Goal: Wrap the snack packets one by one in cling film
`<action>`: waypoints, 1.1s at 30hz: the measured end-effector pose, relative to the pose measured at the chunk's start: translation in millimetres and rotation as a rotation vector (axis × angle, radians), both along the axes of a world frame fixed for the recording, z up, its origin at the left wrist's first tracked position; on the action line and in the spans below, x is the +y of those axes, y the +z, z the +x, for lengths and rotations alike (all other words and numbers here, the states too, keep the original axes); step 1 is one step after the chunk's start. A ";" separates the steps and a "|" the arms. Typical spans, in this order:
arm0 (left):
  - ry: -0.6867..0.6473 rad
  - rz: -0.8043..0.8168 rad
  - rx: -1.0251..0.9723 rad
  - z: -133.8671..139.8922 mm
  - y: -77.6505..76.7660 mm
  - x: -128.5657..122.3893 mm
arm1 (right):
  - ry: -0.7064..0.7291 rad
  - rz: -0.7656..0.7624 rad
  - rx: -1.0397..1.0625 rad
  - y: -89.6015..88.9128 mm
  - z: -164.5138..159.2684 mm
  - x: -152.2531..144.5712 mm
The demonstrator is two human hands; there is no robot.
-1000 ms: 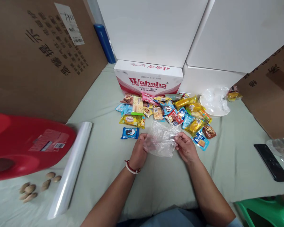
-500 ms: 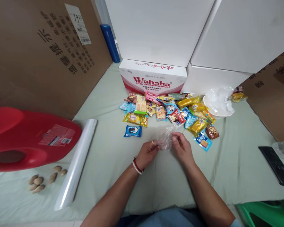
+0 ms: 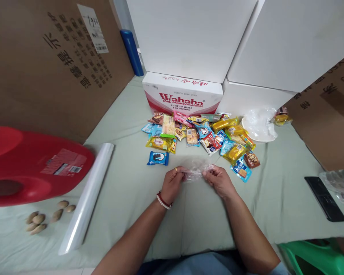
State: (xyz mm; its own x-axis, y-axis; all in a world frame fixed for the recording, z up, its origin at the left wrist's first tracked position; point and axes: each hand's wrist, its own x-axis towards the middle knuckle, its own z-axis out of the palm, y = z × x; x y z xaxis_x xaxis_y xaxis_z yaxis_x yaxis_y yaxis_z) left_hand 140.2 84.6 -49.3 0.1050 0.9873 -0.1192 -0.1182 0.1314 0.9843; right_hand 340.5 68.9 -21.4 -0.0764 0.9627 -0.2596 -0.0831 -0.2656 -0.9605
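Observation:
A crumpled clear plastic bag [image 3: 194, 170] stretches between my two hands, above the green cloth. My left hand [image 3: 174, 182], with a ring and a beaded bracelet, pinches its left side. On its right side, the fingers of my right hand [image 3: 220, 181] are closed on the plastic. Just beyond lies a pile of wrapped snacks, among them a red-and-white packet [image 3: 211, 143] and a yellow packet [image 3: 235, 152]. A blue cookie packet [image 3: 158, 158] lies apart from the pile, a little beyond my left hand.
A Wahaha carton [image 3: 182, 95] stands behind the snacks. To the right are a white plate [image 3: 259, 133] with clear plastic on it, a phone [image 3: 325, 199] and a plastic bottle [image 3: 339, 181]. A plastic roll [image 3: 87, 198], several nuts [image 3: 38, 219] and a red jug [image 3: 40, 168] are at left.
My right hand has shifted its hold and now pinches the bag's right side. The plastic is pulled out wider and flatter between my hands. The view has turned slightly right.

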 end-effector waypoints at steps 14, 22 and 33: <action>0.025 -0.112 -0.079 -2.0 5.2 1.0 | -0.156 0.221 -0.210 -8.1 8.8 2.1; 0.146 -0.070 -0.004 -0.2 10.1 3.0 | -0.210 0.202 -0.227 -13.9 12.6 3.7; 0.123 -0.008 -0.052 -6.3 10.2 7.5 | -0.256 0.113 -0.217 -3.2 9.1 -0.3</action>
State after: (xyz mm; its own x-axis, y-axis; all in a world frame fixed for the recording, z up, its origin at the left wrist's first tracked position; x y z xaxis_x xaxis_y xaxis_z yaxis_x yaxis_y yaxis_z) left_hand 133.9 92.2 -39.1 -0.0109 0.9922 -0.1245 -0.1846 0.1203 0.9754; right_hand 349.7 68.6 -24.6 0.2165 0.9671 -0.1337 0.0762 -0.1533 -0.9852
